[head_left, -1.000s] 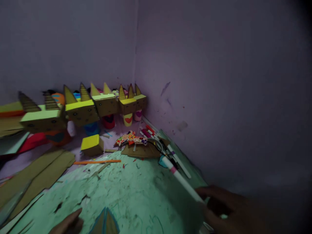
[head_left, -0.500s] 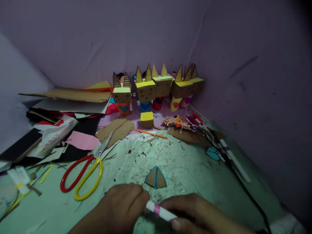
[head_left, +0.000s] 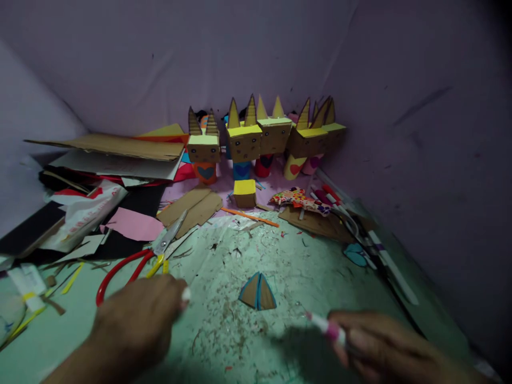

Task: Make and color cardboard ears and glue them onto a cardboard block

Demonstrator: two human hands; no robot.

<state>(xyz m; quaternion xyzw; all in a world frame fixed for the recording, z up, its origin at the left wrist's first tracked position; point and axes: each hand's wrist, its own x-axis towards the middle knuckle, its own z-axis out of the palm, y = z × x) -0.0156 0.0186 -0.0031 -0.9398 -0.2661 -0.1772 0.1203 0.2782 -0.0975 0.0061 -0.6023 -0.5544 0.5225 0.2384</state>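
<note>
My right hand (head_left: 376, 341) grips an uncapped marker (head_left: 334, 330), white with a pink band, its pink tip pointing left above the table. At lower left, my left hand (head_left: 136, 314) is closed, and the white marker cap (head_left: 186, 295) pokes out of its fingers. That hand covers part of the scissors (head_left: 120, 266), which have one red and one yellow handle. Between my hands lie two cardboard triangles (head_left: 258, 292) with blue edges, side by side on the green table.
Several cardboard-headed figures (head_left: 244, 143) with pointed ears stand along the back wall. A small yellow-topped box (head_left: 245, 193) sits before them. Cardboard sheets (head_left: 108, 146) and paper scraps (head_left: 134, 224) pile up at left. Markers (head_left: 394, 272) and a black cable (head_left: 400, 304) lie at right.
My hands have moved apart, and the cap has come off the marker. The left hand went left over the scissors with the cap; the right went right with the marker.
</note>
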